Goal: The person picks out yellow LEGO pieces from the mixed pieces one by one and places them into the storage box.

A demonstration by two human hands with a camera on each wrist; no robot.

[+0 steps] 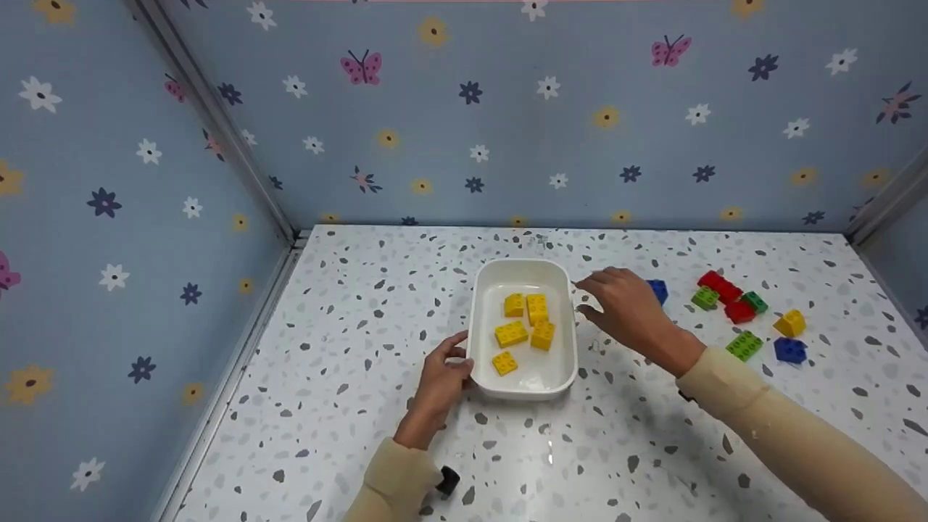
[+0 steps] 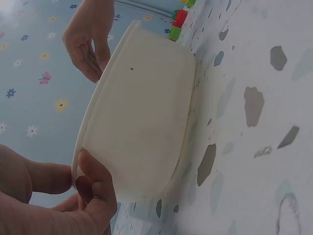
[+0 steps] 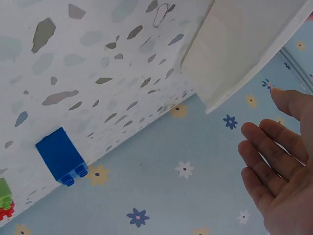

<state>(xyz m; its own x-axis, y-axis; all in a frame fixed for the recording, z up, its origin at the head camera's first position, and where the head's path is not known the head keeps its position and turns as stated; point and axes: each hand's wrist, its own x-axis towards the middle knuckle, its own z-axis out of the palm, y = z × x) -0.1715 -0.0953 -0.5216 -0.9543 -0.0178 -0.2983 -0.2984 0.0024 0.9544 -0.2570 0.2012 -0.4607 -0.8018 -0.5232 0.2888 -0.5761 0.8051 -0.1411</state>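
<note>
A white plastic tub [image 1: 523, 268] sits on the speckled table with several yellow toy bricks [image 1: 511, 334] inside. My left hand [image 1: 442, 373] grips its near left rim; in the left wrist view thumb and fingers [image 2: 98, 181] pinch the edge. Just off the right rim hovers my right hand [image 1: 625, 304], its fingers loosely extended and holding nothing. The right wrist view shows a gap between that hand [image 3: 279, 156] and the tub's wall [image 3: 230, 49]. Behind the right hand lies a blue brick [image 1: 657, 291], partly hidden in the head view.
Toward the right of the table [image 1: 348, 326] lie red bricks [image 1: 719, 286], green bricks [image 1: 744, 346], a yellow brick [image 1: 790, 322] and another blue brick [image 1: 790, 350]. Flower-patterned panels [image 1: 507, 130] stand along the back and left side.
</note>
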